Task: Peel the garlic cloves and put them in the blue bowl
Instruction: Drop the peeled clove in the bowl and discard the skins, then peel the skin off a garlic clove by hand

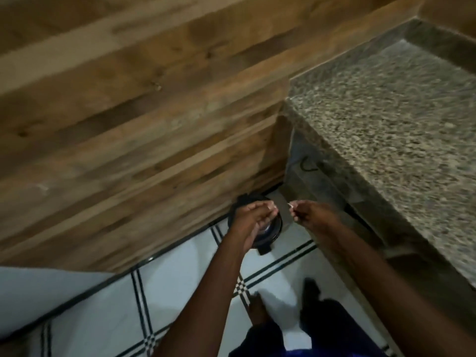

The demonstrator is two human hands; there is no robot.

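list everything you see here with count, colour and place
bin: one, black, round, on the floor in the corner below both hands
floor: white tiles with dark lines, lower part
wall: brown wood-look planks, left and top
counter: one, speckled grey stone, right
scrap: one, small and pale, at the right fingertips; too blurred to identify
left hand: fingers curled, over the bin; contents unclear
right hand: pinches the scrap
feet: two, on the floor
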